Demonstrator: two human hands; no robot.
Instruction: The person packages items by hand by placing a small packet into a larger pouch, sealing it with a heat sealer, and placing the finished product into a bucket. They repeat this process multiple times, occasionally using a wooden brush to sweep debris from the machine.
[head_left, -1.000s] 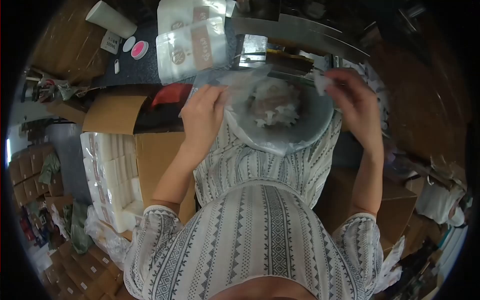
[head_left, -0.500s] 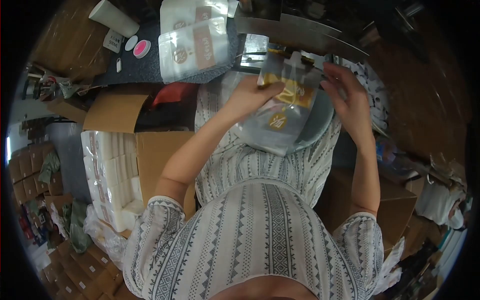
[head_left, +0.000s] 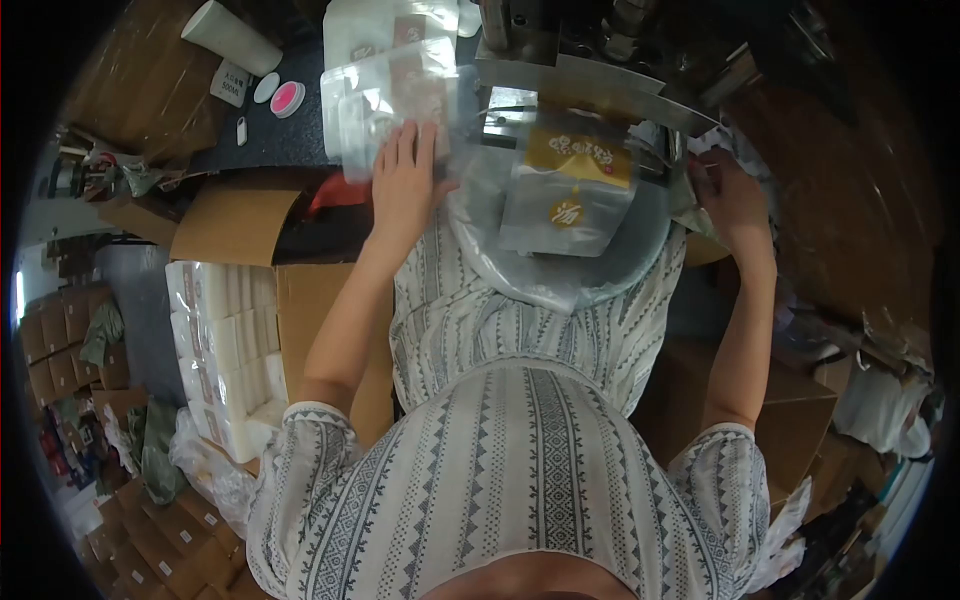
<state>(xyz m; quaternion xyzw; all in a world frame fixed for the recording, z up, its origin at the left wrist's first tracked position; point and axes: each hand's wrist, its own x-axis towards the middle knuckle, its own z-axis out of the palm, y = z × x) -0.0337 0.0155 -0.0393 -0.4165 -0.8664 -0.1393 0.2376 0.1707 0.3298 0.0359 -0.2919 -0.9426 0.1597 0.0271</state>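
Observation:
My left hand (head_left: 402,195) lies with its fingers stretched over the lower edge of a pale, see-through pouch (head_left: 400,85), the top one of a stack on the dark table. A clear and gold printed pouch (head_left: 568,205) hangs by its upper edge at the metal machine (head_left: 590,80), over a round, plastic-lined basin (head_left: 640,265) on my lap. No hand touches that pouch. Right of the machine, my right hand (head_left: 738,205) has its fingers curled in beside a silvery piece (head_left: 688,205). What these fingers hold, if anything, is hidden.
On the table stand a white cup (head_left: 232,38) lying tilted, a labelled block (head_left: 230,83) and a small pink tub (head_left: 287,99). An open carton (head_left: 230,220) and stacked white packs (head_left: 225,345) are at my left. Another carton (head_left: 770,395) is at my right.
My left hand has let go of the gold pouch and moved left onto the pale pouches. My right hand has moved right and slightly down. The gold pouch now hangs at the machine.

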